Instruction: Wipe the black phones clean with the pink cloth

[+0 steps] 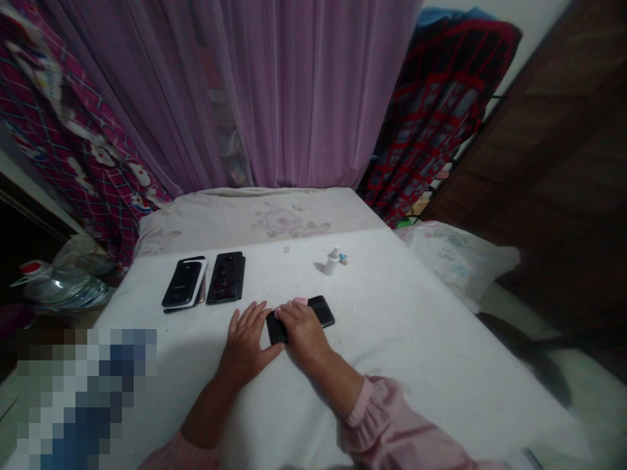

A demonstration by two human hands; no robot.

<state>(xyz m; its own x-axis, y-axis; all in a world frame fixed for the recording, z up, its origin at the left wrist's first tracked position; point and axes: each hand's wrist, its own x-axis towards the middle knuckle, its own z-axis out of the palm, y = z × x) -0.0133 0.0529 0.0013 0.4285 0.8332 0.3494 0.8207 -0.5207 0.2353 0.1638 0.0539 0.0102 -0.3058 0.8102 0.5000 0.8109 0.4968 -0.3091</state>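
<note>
Lilac curtains (304,98) hang behind a white-sheeted bed (416,326) in the head camera's view. A person's right hand (304,333) lies over a black smartphone (277,329), fingers together, any grip impossible to tell. The left hand (245,346) rests flat just beside it, fingers spread apart. A second black phone (322,311) shows past the right fingertips. Two dark phones (185,284) and (225,277) lie farther left, near a small white bottle (332,262). Soft bedding could let a pressed phone tilt or slide into its neighbour.
</note>
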